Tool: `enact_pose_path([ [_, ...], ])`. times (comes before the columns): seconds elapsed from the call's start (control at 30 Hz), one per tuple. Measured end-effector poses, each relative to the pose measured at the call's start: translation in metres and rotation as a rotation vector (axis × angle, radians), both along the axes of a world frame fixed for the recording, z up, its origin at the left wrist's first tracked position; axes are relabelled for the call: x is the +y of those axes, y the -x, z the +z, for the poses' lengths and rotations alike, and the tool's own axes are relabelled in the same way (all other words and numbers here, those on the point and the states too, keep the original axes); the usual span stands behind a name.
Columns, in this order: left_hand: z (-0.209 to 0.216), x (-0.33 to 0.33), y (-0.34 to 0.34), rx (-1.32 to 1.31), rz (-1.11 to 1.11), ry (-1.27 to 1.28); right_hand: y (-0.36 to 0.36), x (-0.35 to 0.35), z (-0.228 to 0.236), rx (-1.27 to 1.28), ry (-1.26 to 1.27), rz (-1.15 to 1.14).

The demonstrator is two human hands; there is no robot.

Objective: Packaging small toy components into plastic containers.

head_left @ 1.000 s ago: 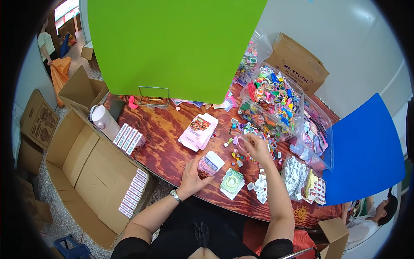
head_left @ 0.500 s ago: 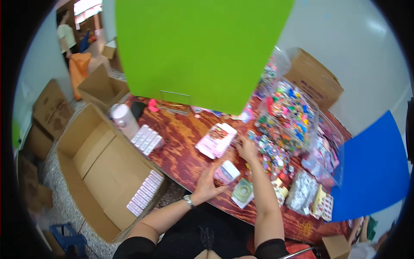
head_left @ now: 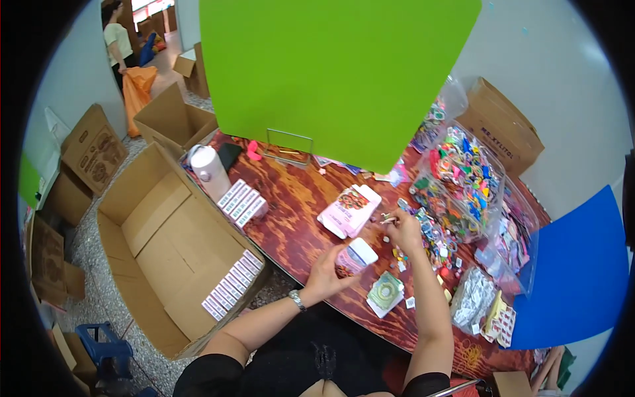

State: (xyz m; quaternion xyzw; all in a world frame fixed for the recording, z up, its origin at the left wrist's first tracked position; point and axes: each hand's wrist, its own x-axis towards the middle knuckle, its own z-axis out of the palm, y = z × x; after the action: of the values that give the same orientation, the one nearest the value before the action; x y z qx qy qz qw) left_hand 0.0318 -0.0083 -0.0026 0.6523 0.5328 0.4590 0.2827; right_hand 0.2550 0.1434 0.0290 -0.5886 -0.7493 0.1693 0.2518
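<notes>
My left hand is closed around a small pink-and-white carton, tilted with its white end towards the upper right. Just beyond it, a stack of flat pink cartons lies on the red-brown patterned table. My right hand pinches a small shiny trinket, whose exact kind is too small to make out. Beside that hand spreads a loose pile of colourful trinkets. Between my forearms, a green-and-white card stack lies near the table edge.
A large open cardboard box at left holds a row of small cartons. A white bottle and more stacked cartons stand nearby. Clear bags of trinkets fill the right. A green board rises behind; a person stands far left.
My right hand has come up from the trinket pile with a small shiny trinket showing at its fingertips. My left hand still holds the carton. The whole view has shifted slightly.
</notes>
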Motion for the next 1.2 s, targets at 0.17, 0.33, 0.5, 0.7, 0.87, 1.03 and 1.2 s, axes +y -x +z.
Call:
enact_pose_path([
  [0.17,-0.003,0.005,-0.005,0.063,0.005,0.01,-0.003,-0.059,0.081,0.553,0.362,0.232],
  [0.33,0.004,0.0,-0.016,0.027,-0.01,-0.044,0.031,-0.095,0.092,0.274,0.361,0.343],
  [0.5,0.005,-0.006,-0.016,0.039,-0.017,-0.028,0.037,-0.11,0.097,0.123,0.052,0.329],
  [0.7,0.019,-0.009,-0.01,-0.06,-0.012,-0.013,0.026,-0.128,0.087,0.188,-0.293,0.345],
  [0.87,0.022,-0.008,-0.009,-0.179,-0.064,-0.149,0.025,-0.152,0.051,0.145,-0.499,0.298],
  [1.03,0.018,-0.008,-0.003,-0.088,-0.105,-0.196,0.031,-0.161,0.036,0.3,-0.352,0.217],
  [1.2,0.015,-0.011,-0.003,-0.002,-0.151,-0.304,0.027,-0.167,0.037,0.178,-0.192,0.28],
])
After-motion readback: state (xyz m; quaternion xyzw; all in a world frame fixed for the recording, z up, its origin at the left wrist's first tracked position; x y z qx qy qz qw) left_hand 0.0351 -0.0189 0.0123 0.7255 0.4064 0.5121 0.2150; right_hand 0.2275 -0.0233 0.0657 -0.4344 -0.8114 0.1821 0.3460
